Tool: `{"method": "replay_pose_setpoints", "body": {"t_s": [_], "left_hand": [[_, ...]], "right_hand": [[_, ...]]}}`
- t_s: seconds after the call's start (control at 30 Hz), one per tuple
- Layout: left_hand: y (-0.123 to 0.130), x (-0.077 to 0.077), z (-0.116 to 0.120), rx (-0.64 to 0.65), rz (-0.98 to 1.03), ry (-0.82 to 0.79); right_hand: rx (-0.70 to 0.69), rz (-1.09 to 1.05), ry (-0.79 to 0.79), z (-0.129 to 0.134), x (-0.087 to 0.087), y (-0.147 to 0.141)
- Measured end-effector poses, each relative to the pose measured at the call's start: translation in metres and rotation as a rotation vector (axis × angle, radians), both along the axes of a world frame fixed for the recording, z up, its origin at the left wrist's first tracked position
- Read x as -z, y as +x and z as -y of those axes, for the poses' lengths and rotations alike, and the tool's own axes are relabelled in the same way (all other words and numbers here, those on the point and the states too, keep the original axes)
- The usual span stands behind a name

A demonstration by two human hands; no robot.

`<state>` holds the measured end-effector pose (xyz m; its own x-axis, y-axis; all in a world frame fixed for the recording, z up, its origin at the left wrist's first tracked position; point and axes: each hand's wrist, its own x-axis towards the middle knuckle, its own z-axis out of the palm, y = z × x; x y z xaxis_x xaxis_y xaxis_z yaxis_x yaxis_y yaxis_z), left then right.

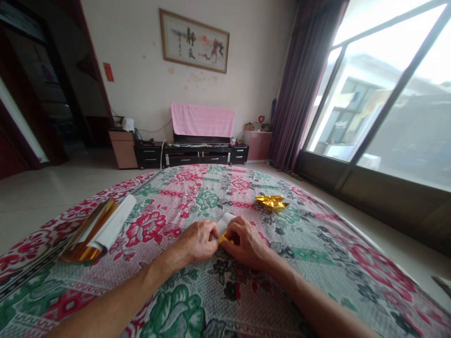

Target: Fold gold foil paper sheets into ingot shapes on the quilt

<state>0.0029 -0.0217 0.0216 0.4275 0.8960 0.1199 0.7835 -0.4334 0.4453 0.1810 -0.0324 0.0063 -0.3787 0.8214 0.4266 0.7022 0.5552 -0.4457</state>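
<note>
Both hands are in on the same small piece of paper (pixel 223 224), right in front of the person, so call that the middle of the clock with the person sat at 6. The right hand (pixel 244 241) comes in from about 4, thumb and fingers pinched narrow over a yellow-gold bit of it. The left hand (pixel 200 240) comes in from about 8, thumb and fingertips bunched tight on the near-left edge. White side shows at the top, poking out between them toward 12. Can't tell from here if the fingertips of the two hands actually touch.

Out at 2 there's a couple of shiny gold folded pieces (pixel 273 203), sitting close together, well clear of the hands. Over at 9 is a loose curled bundle of gold and white sheets (pixel 98 230), well apart too. It's all on a flowery red, green and grey tablecloth (pixel 207 199).

Past the table at 12 is a low black cabinet (pixel 183 158), a pink cloth (pixel 202 119) draped over a dark screen-like thing on top. Framed picture (pixel 193 40) on the wall above, purple curtain (pixel 303 84) at 1, big bright window (pixel 398 117) round at 2.
</note>
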Motion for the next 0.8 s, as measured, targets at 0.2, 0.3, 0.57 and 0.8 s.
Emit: {"method": "replay_pose_setpoints", "body": {"t_s": [0.2,0.3,0.57,0.8], "left_hand": [[0.000,-0.002,0.002,0.026,-0.001,-0.041],[0.000,-0.002,0.003,0.040,0.009,-0.048],[-0.001,-0.005,0.005,0.057,0.009,-0.045],[-0.003,-0.003,0.004,0.074,0.005,-0.050]], "right_hand": [[-0.005,-0.017,-0.097,-0.004,-0.006,0.001],[-0.063,-0.041,-0.133,-0.007,-0.008,0.005],[-0.165,-0.068,-0.188,-0.013,-0.012,0.014],[-0.211,-0.040,-0.146,-0.013,-0.013,0.017]]}}
